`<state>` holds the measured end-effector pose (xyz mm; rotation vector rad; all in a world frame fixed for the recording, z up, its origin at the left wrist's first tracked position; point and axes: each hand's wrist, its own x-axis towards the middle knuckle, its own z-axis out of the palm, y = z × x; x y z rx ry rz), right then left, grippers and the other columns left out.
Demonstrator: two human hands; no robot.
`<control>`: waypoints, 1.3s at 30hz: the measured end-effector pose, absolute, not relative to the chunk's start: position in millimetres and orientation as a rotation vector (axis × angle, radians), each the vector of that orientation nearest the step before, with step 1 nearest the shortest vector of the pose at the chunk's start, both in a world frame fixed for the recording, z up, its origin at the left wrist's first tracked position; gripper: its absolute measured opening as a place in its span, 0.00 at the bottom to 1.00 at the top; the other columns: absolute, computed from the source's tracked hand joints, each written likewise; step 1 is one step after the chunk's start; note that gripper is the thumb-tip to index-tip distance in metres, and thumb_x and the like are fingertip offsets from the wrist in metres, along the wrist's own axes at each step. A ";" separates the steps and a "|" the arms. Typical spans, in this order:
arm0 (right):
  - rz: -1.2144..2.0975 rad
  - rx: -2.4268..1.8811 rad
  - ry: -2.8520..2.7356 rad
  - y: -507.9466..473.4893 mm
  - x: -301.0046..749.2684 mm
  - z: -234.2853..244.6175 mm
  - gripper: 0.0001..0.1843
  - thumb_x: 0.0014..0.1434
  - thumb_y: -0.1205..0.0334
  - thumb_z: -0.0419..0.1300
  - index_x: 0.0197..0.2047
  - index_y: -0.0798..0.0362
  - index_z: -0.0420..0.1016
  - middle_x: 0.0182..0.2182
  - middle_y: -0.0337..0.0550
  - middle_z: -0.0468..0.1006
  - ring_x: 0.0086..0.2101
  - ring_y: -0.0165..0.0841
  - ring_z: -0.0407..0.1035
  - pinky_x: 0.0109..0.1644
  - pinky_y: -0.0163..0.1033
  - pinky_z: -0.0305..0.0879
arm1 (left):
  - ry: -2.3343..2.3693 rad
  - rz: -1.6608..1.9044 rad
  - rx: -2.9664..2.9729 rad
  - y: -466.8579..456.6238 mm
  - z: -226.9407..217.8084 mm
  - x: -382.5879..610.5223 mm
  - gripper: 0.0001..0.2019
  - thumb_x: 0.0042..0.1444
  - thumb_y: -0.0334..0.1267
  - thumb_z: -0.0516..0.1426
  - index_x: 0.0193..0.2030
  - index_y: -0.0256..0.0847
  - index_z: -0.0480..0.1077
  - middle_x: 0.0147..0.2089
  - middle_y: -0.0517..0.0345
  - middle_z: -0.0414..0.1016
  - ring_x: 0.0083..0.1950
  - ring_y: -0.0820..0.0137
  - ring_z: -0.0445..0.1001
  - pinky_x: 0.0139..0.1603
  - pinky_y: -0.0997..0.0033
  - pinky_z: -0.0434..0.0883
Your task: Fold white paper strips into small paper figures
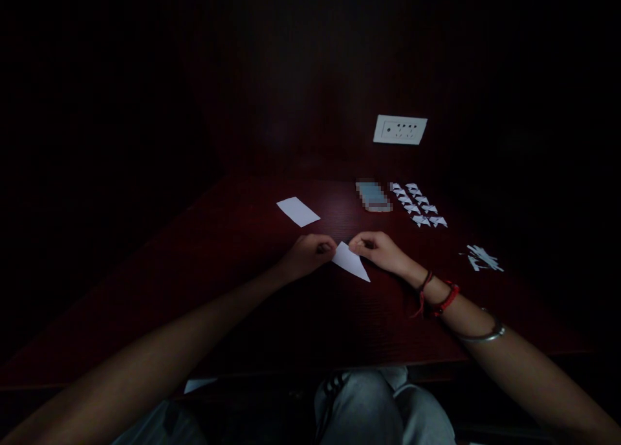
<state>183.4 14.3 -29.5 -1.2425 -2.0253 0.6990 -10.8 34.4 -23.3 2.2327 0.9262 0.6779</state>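
Note:
Between my two hands is a white sheet of paper [350, 261], its visible part tapering to a point toward me. My left hand [310, 251] pinches its left edge with thumb and fingers. On the opposite side, my right hand [378, 248] grips the upper right edge, fingers curled. Red cord bracelets and a silver bangle circle the right wrist and forearm. Just beyond my left hand lies a flat white rectangle of paper [298, 211] on the dark red table [233, 238].
A phone [374, 196], pixelated, lies past my right hand. Beside it several small folded paper pieces [421, 207] sit in two rows. Thin paper strips [484, 258] are heaped farther right. A white wall socket [400, 129] is above the table. Something white [198, 385] shows below the front edge.

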 end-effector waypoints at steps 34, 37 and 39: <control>0.424 -1.301 -2.005 15.2 216.0 -16.6 0.05 0.48 0.66 0.51 0.25 0.56 0.66 0.23 0.37 0.67 0.25 0.26 0.60 0.31 0.32 0.55 | 1.325 1.207 2.101 45.7 -4.8 -26.8 0.07 0.53 0.36 0.46 0.26 0.38 0.58 0.26 0.62 0.60 0.30 0.75 0.61 0.30 0.76 0.60; 0.601 -1.254 -1.968 16.2 209.0 -20.6 0.09 0.50 0.61 0.52 0.33 0.56 0.68 0.28 0.39 0.69 0.28 0.27 0.62 0.33 0.33 0.58 | 1.235 1.153 1.957 45.4 -7.1 -24.4 0.08 0.53 0.37 0.47 0.27 0.37 0.59 0.25 0.63 0.61 0.28 0.76 0.61 0.28 0.78 0.60; 0.727 -1.196 -1.968 13.7 197.3 -21.5 0.14 0.49 0.58 0.54 0.38 0.55 0.68 0.29 0.39 0.70 0.29 0.27 0.63 0.34 0.34 0.59 | 1.174 1.113 1.883 41.0 -9.8 -18.1 0.08 0.52 0.39 0.48 0.28 0.37 0.61 0.25 0.63 0.61 0.26 0.77 0.61 0.26 0.78 0.60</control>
